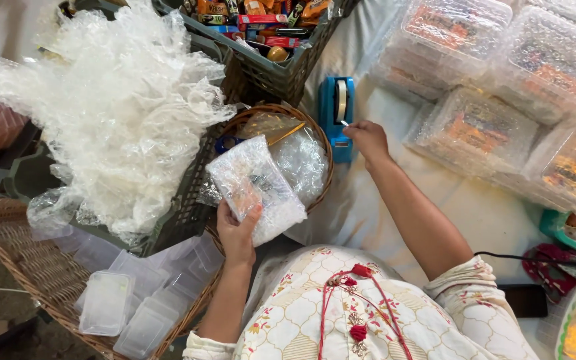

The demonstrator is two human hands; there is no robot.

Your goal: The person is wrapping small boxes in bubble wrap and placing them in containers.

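From the head camera, your right hand (367, 138) pinches the tape end at the blue tape dispenser (337, 119), while the bubble-wrapped packet (256, 189) lies down-left of it, long axis slanting from upper left to lower right. Your left hand (237, 233) clasps the packet's lower edge, thumb over crinkly soft film, above the round wicker basket (321, 143)
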